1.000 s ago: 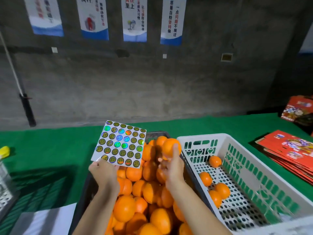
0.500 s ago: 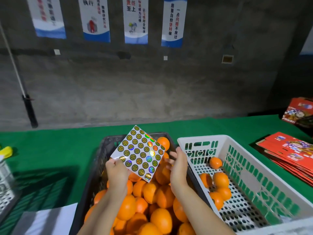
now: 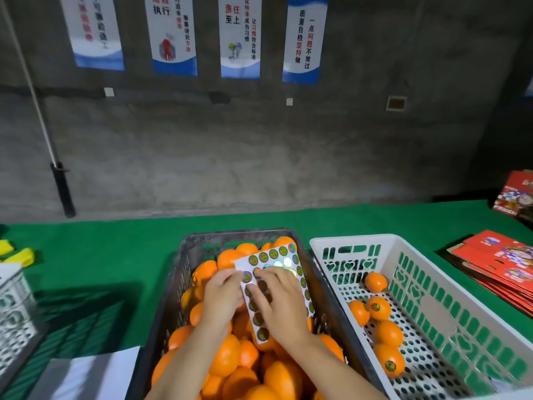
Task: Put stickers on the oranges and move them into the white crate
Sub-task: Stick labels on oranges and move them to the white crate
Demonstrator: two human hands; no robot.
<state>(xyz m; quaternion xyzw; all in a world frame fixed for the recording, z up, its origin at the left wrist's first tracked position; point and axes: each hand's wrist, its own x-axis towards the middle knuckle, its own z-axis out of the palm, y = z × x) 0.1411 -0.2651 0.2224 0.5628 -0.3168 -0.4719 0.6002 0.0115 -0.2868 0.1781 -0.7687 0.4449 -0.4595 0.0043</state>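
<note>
A black crate in front of me is heaped with oranges. Over it my left hand grips the left edge of a sheet of shiny round stickers. My right hand lies on the sheet with bent fingers, its fingertips picking at a sticker near the sheet's upper left; the thumb is hidden. To the right stands the white crate with several stickered oranges along its left side.
Green cloth covers the table. Stacks of red packets lie at the right edge. At the far left are yellow objects and part of another white crate. A white sheet lies near the front left.
My right hand let go of the orange it held up and came onto the sticker sheet. My left hand brought the sheet down and to the right, over the black crate.
</note>
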